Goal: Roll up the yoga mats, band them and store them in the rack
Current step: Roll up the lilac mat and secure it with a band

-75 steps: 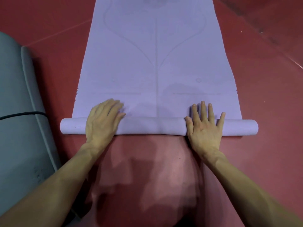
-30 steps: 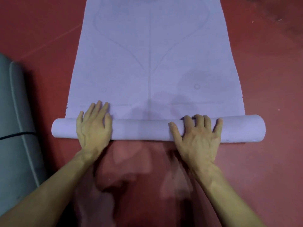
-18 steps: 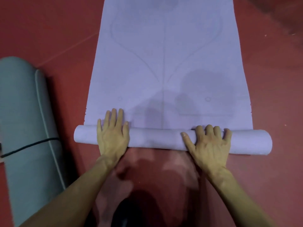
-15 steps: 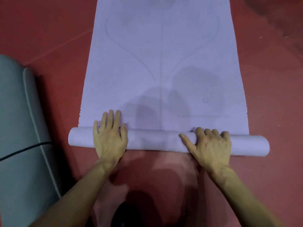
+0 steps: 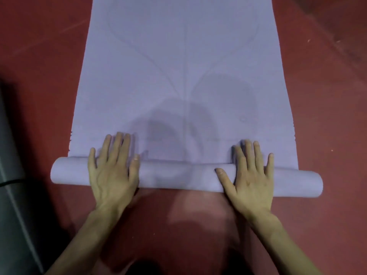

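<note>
A lilac yoga mat (image 5: pixel 184 66) lies flat on the red floor and runs away from me, with faint curved lines printed on it. Its near end is wound into a roll (image 5: pixel 178 176) that spans the mat's width, slightly skewed so the right end sits nearer to me. My left hand (image 5: pixel 112 171) presses flat on the left part of the roll, fingers spread and reaching onto the flat mat. My right hand (image 5: pixel 250 175) rests flat on the right part, fingers extended over the roll.
A grey rolled mat (image 5: pixel 14 205) with a black band (image 5: pixel 10 182) around it lies at the left edge, partly out of view. The red floor (image 5: pixel 327 96) surrounds the lilac mat on both sides.
The roll has moved forward along the mat and grown thicker. My right hand's fingers went from curled over the roll to flat and extended.
</note>
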### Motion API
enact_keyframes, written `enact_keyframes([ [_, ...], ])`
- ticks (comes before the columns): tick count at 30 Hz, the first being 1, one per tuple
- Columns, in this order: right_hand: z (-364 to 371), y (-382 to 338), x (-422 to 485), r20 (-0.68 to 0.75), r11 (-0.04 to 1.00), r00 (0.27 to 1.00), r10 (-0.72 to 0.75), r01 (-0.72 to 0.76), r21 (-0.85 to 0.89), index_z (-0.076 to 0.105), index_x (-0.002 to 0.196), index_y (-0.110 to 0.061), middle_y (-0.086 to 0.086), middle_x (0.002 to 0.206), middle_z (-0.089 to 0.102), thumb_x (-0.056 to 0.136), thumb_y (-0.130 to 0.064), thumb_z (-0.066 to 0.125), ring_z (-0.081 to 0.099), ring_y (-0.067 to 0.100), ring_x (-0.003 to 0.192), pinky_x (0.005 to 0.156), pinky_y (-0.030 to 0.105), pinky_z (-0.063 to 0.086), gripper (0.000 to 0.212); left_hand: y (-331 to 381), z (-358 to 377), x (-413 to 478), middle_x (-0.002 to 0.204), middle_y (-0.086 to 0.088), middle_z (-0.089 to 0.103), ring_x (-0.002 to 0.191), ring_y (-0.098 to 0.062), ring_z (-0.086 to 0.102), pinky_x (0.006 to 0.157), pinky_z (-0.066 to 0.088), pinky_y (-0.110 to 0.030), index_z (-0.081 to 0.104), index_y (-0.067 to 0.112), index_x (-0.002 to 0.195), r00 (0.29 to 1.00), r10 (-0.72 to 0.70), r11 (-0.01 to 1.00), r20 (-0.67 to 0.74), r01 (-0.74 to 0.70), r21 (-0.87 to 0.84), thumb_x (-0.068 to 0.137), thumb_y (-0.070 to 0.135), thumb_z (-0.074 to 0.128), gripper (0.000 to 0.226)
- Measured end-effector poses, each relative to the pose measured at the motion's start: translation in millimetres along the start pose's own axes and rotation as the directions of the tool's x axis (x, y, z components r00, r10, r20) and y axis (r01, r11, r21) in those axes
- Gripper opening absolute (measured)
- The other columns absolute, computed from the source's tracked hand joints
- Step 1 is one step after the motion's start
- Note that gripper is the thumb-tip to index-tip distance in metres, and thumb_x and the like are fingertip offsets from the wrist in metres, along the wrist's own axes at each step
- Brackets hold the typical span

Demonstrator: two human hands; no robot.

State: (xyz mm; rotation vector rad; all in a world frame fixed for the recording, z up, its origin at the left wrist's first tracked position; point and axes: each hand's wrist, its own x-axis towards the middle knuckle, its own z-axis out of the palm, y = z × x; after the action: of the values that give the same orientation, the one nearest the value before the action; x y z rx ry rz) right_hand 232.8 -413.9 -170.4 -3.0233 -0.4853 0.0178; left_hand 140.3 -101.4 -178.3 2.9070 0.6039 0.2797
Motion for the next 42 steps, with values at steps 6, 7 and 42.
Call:
enact_keyframes([
  [6,1,0,18,0.060,1.000,0.998,0.006,-0.005,-0.012,0.033,0.162,-0.011,0.008,0.171,0.022,0.099,-0.077,0.009,0.014,0.025,0.160,0.128,0.058,0.006,0.095,28,9,-4,0.153,0.000,0.055,0.140,-0.024,0.054,0.116,0.037,-0.058,0.052,0.023,0.150,0.886,0.433,0.898,-0.165,-0.440,-0.007,0.111,0.031,0.042,0.041],
  [7,-2,0,22,0.067,1.000,0.998,0.008,-0.008,-0.014,0.035,0.161,-0.011,0.008,0.171,0.025,0.099,-0.078,0.009,0.016,0.025,0.160,0.128,0.059,0.008,0.095,30,13,-2,0.152,0.001,0.056,0.139,-0.024,0.055,0.117,0.036,-0.057,0.053,0.025,0.149,0.893,0.424,0.902,-0.151,-0.431,-0.014,0.112,0.032,0.039,0.041],
  [42,-6,-1,54,0.040,1.000,0.999,-0.011,0.012,-0.019,0.047,0.154,-0.014,0.005,0.160,0.046,0.098,-0.070,0.019,0.032,0.026,0.154,0.126,0.054,0.017,0.084,34,3,35,0.099,-0.002,0.076,0.078,-0.031,0.063,0.054,0.044,-0.034,0.079,0.016,0.110,0.955,0.260,0.963,-0.145,-0.244,0.118,0.106,0.045,0.040,0.049],
])
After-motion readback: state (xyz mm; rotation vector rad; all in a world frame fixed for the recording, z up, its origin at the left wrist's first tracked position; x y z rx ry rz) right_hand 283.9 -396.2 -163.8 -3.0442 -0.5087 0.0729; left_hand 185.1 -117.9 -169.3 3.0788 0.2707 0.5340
